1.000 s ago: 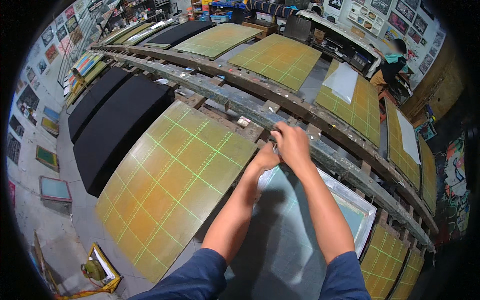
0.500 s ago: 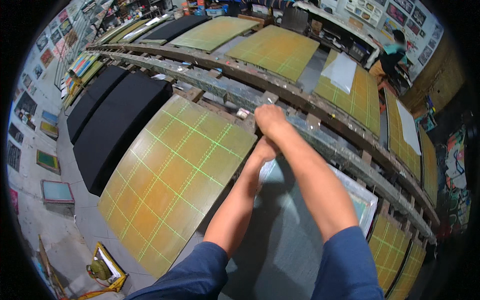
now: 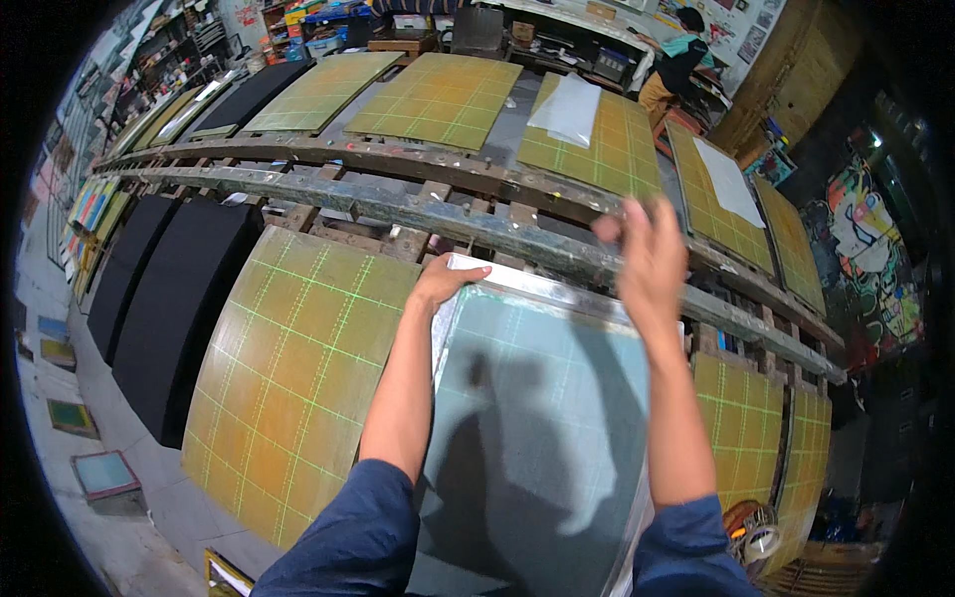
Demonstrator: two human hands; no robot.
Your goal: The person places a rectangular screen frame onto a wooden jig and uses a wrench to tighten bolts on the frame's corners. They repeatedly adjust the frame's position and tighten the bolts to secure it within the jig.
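Observation:
A screen printing frame (image 3: 542, 287) with a pale metal rim and blue-grey mesh lies in front of me over the printing table. At its far left corner, my left hand (image 3: 440, 285) is closed on the rim, thumb laid across the top and the other fingers mostly hidden. My right hand (image 3: 652, 261) is raised near the far right corner, blurred, its fingers apart and nothing seen in it. Shadows of my body and arms fall on the mesh. Left of the frame is a yellow-green board (image 3: 298, 368) with bright green grid lines.
Long paint-stained rails (image 3: 378, 207) cross behind the frame. Black-covered boards (image 3: 189, 308) stand at left, more gridded boards (image 3: 438, 99) beyond the rails and at right. White sheets (image 3: 567, 109) lie on some. A person (image 3: 676, 65) is at the far right; a round caged object (image 3: 761, 537) sits lower right.
My hands, earlier together at the rail, have separated: the left now grips the frame's corner, the right has lifted away to the right. The view has turned right, showing more of the frame.

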